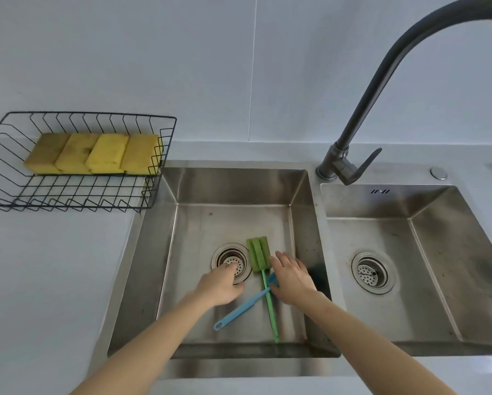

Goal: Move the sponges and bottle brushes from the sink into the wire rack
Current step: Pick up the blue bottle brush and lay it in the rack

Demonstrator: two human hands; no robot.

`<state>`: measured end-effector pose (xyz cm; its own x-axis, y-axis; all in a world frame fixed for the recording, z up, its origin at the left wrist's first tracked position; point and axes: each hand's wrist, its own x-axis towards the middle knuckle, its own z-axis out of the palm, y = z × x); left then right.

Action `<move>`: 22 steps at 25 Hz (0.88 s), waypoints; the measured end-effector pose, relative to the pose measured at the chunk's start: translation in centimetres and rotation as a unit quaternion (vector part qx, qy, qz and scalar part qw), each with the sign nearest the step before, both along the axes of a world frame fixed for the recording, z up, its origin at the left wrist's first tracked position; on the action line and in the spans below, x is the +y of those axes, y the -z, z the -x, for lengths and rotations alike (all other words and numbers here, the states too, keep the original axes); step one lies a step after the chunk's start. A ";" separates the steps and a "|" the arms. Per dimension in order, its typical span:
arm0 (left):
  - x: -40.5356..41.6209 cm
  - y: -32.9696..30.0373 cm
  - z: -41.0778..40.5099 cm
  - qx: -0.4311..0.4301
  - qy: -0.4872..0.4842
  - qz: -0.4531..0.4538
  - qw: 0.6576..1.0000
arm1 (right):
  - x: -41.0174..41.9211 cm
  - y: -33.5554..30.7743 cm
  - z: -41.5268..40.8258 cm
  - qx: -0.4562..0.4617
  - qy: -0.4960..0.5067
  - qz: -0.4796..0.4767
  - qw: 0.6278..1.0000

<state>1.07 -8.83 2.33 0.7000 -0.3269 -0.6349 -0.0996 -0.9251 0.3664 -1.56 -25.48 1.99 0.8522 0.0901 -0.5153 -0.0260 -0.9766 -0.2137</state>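
Observation:
Two bottle brushes lie crossed on the floor of the left sink basin (159, 266). The green brush (257, 253) has a green sponge head beside the drain and a long handle running toward me. The blue brush (239, 309) crosses it; its head is partly hidden under my right hand (292, 276). That hand hovers over the crossing with fingers spread and holds nothing. My left hand (220, 285) is over the drain strainer (231, 263), fingers loosely apart, empty. Several yellow sponges (96, 153) lie in a row in the black wire rack (165, 129) on the counter at left.
A dark curved faucet (361, 109) rises between the two basins. The right basin (438, 223) has its own drain (371, 272). White counter (53, 266) lies in front of the rack, and a white wall stands behind.

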 end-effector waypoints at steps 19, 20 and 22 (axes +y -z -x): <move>-0.6 7.6 3.1 0.118 -0.003 -0.037 0.992 | -1.1 5.0 0.1 0.002 0.005 0.019 1.000; -0.5 7.6 3.0 0.115 -0.004 -0.043 0.992 | -1.1 5.1 0.1 0.002 0.005 0.016 1.000; -0.1 7.6 2.9 0.103 -0.007 -0.053 0.993 | -1.2 5.0 0.2 0.000 0.009 0.006 1.000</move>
<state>-1.81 -8.92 -5.25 0.5564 -0.2412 -0.7951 -0.0199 -0.9605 0.2775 -1.78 -26.67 -3.03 0.8541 0.0696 -0.5154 -0.0426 -0.9783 -0.2027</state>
